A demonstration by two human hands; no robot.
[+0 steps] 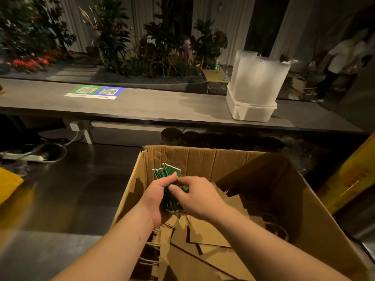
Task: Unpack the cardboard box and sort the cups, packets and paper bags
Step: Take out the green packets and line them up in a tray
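An open cardboard box (203, 159) stands in front of me on a dark steel counter. Both my hands are inside it. My left hand (156, 196) grips a bundle of thin green packets (167, 172) from the left side, fingers curled round it. My right hand (194, 194) pinches the same bundle from the right with thumb and fingers. Flat brown paper bags (207, 230) with twine handles lie in the box under my hands. Stacks of clear plastic cups (257, 78) in a wrapper stand on a white tub at the back right.
A long grey ledge (142, 104) runs across behind the box, with a QR-code sign (95, 92) on it. A yellow box (353, 179) leans at the right, a yellow item (8, 183) lies at the left edge. A power strip and cables (26, 157) sit back left.
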